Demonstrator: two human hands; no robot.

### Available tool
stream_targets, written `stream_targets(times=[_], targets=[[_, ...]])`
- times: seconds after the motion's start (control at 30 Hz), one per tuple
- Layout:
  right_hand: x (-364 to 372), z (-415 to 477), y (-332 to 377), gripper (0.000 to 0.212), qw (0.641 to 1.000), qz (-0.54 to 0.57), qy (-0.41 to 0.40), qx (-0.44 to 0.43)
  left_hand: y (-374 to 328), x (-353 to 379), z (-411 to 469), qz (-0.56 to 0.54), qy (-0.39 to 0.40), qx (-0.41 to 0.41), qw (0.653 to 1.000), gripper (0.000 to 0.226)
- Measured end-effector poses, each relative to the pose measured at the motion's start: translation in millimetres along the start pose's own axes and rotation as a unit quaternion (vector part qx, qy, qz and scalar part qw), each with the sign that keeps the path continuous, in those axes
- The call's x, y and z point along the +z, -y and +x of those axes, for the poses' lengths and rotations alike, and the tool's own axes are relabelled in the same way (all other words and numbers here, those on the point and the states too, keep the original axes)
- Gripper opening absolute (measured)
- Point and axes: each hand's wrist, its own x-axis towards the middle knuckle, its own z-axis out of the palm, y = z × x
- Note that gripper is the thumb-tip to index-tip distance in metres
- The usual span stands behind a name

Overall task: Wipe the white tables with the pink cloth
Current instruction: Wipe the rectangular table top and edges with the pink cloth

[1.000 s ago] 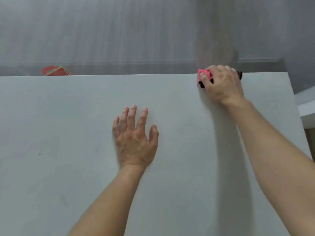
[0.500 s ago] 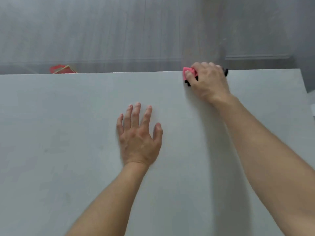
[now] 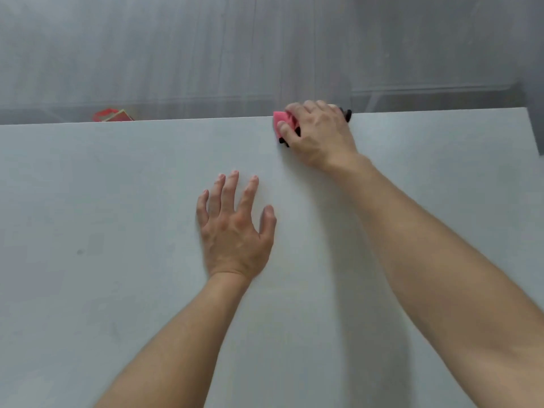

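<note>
A white table [image 3: 117, 216] fills most of the view. At its far edge, my right hand [image 3: 319, 134] grips a bunched pink cloth [image 3: 281, 122] with black trim and presses it onto the tabletop; most of the cloth is hidden under the fingers. My left hand [image 3: 234, 228] lies flat on the middle of the table, fingers straight and spread, holding nothing.
Beyond the far edge is a grey wood-look floor. A red object [image 3: 113, 115] sticks up just past the edge at the back left. The table's right corner [image 3: 530, 125] is at the upper right. A small dark speck [image 3: 79, 252] marks the tabletop on the left.
My right hand has slid the pink cloth leftward along the far edge. My left hand has stayed flat at about the same place on the table.
</note>
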Motion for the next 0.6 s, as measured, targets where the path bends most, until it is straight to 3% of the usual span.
stream_targets(times=[0.13, 0.37, 0.6], targets=[[-22.2, -40.9, -97.0, 0.059, 0.990, -0.054, -0.090, 0.096, -0.7, -0.5, -0.1, 0.002, 0.011, 0.001, 1.000, 0.059], [-16.3, -38.8, -93.6, 0.050, 0.987, -0.048, -0.111, 0.104, 0.5, 1.0, 0.9, 0.005, 0.021, 0.002, 1.000, 0.060], [-13.8, -36.7, -93.8, 0.054, 0.987, -0.061, -0.101, 0.106, 2.3, 1.2, 1.1, 0.004, 0.032, 0.004, 0.999, 0.063]])
